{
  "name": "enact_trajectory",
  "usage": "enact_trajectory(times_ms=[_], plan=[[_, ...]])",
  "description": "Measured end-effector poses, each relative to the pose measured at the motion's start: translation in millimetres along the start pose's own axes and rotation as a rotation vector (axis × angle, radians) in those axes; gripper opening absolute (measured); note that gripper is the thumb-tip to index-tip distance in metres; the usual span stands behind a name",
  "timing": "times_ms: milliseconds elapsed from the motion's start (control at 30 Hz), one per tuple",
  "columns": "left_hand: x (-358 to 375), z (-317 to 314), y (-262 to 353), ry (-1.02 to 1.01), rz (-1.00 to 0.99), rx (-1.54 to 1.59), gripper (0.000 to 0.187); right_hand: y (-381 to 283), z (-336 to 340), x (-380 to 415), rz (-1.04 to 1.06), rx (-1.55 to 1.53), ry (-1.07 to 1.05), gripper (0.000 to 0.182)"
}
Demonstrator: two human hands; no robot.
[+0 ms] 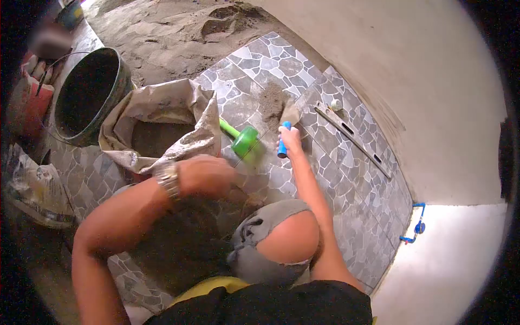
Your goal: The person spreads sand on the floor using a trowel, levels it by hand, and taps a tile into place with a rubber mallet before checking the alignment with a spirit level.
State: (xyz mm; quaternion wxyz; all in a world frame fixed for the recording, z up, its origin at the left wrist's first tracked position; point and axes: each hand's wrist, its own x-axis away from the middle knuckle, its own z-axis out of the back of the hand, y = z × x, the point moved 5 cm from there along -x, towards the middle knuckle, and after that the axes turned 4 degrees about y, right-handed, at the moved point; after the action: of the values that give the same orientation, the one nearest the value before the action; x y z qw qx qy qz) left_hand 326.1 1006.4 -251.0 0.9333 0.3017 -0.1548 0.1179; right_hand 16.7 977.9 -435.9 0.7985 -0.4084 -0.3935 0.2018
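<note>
My right hand (291,142) is closed around the blue handle of a trowel (291,112), whose blade lies low over the patterned tiles (344,187). Against the blade sits a small heap of grey sand-like material (272,103). My left hand (208,176), with a metal watch on its wrist, is blurred by motion, so its fingers cannot be made out. It is just in front of an open woven sack (197,122) with grey powder inside. Between the sack and the trowel lies a green mallet (245,141).
A dark bucket (118,81) stands left of the sack. Right of the trowel lie a metal level (355,142) and a small whitish round object (336,104). Loose sand (173,32) spreads behind the tiles. A wall with blue piping (419,227) bounds the right. Another person (40,81) is at far left.
</note>
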Motion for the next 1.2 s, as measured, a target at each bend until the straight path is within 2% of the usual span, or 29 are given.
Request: enact_trajectory(times_ms=[67,100,167,200,267,300,333,367,400,467,533,567,633,667,733,833,933,967,1000,1033,1133,1200], plan=[[18,4,-5,-0.043,0.257,0.032,0.032,-10,24,-13,0.064,0.136,0.088,0.028],[23,11,0,-0.001,0.248,0.029,0.032,-1,40,-39,0.146,0.234,0.065,0.026],[28,17,10,0.071,0.23,0.034,0.033,21,63,-89,0.148,0.323,0.055,0.024],[22,13,10,0.089,0.225,0.103,0.025,22,69,-98,0.103,0.275,0.035,0.024],[-8,-10,2,0.165,0.11,0.054,0.021,25,67,-100,-0.005,0.139,0.008,0.022],[-17,-6,7,0.204,0.049,0.026,0.019,26,57,-95,0.06,0.242,-0.035,0.022],[-35,-10,4,0.057,0.166,-0.004,0.015,24,47,-89,0.128,0.345,-0.075,0.022],[-56,-10,1,0.04,0.215,-0.031,0.027,23,41,-86,0.2,0.451,-0.112,0.022],[-78,-19,-8,0.023,0.262,-0.055,0.041,28,40,-86,0.198,0.419,-0.175,0.022],[-120,-37,-43,0.138,0.382,0.021,0.058,17,51,-66,0.155,0.348,-0.18,0.022],[-156,-59,-75,0.202,0.507,-0.152,0.075,7,68,-48,0.107,0.33,-0.124,0.023],[-170,-67,-88,0.189,0.598,-0.167,0.079,10,76,-56,0.127,0.461,-0.093,0.026],[-190,-81,-106,0.147,0.779,-0.18,0.086,49,82,-93,0.334,0.708,-0.02,0.031],[-197,-82,-108,0.182,0.779,-0.163,0.087,63,82,-98,0.415,0.809,0.002,0.034],[-201,-85,-118,0.252,0.795,-0.13,0.088,52,86,-53,0.507,0.907,-0.056,0.045],[-202,-95,-133,0.356,0.799,0.071,0.09,20,97,18,0.204,0.813,-0.427,0.042],[-200,-103,-148,0.317,0.79,-0.004,0.089,18,121,32,0.152,0.701,-0.312,0.04],[-196,-104,-153,0.305,0.792,-0.03,0.089,21,131,23,0.272,0.784,-0.259,0.04],[-189,-93,-149,0.205,0.789,-0.029,0.087,26,142,11,0.395,0.858,-0.204,0.041],[-188,-99,-161,0.251,0.76,-0.066,0.078,29,146,7,0.52,0.924,-0.143,0.041],[-189,-118,-180,0.383,0.676,-0.173,0.049,28,144,28,0.542,0.943,-0.231,0.046],[-186,-112,-172,0.416,0.73,-0.141,0.045,29,142,32,0.541,0.904,-0.208,0.045]])
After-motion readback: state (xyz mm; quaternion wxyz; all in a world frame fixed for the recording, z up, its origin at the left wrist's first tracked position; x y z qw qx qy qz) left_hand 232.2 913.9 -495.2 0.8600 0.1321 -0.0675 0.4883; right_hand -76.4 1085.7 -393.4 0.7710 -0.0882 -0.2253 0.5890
